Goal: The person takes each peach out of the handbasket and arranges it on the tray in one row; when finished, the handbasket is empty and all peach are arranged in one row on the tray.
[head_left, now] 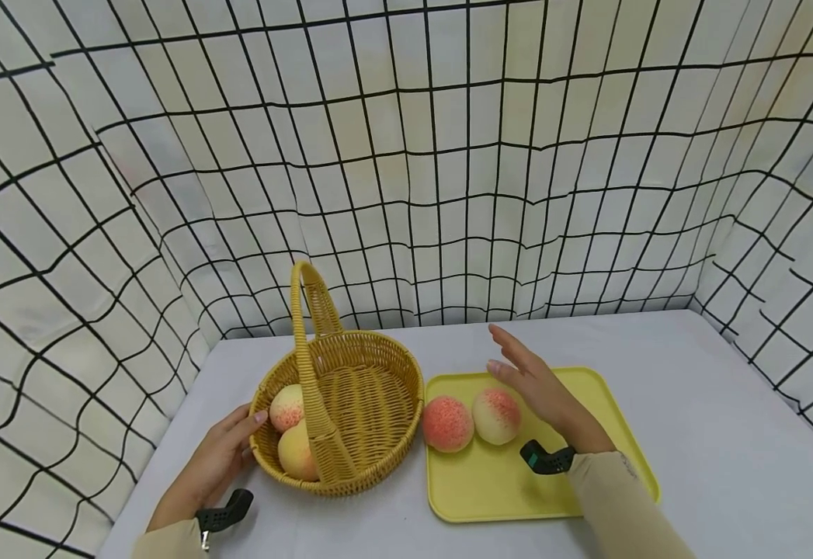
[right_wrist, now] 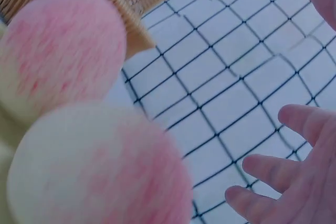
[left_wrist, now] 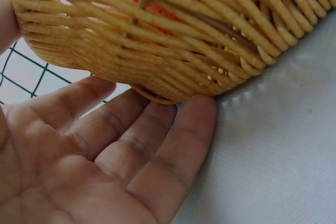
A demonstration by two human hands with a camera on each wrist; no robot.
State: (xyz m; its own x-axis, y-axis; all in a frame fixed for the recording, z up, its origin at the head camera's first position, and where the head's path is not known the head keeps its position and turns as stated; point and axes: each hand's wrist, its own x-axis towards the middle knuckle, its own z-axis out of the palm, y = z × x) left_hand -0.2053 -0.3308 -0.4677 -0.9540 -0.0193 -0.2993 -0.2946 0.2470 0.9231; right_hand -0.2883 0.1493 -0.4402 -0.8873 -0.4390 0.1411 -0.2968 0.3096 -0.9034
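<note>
On the left stands a yellow wicker basket (head_left: 371, 404) with a tall arched handle. Two peaches, one pink-speckled (head_left: 286, 408) and one yellower (head_left: 297, 452), lie in its left side. My left hand (head_left: 220, 454) holds the basket, thumb at the rim; in the left wrist view its fingers (left_wrist: 181, 145) reach to the bottom of the woven wall. Over a yellow tray (head_left: 497, 497) my right hand (head_left: 542, 392) hovers with fingers extended and nothing held. Below and left of it, a red-pink peach (head_left: 447, 424) and a paler peach (head_left: 496, 416) sit side by side on the tray.
The basket and the tray are close neighbours on a white-covered table (head_left: 693, 388). White cloth with a black grid (head_left: 448, 194) rises behind and at both sides. A black device (head_left: 546, 458) is on the right wrist, another (head_left: 227, 510) on the left.
</note>
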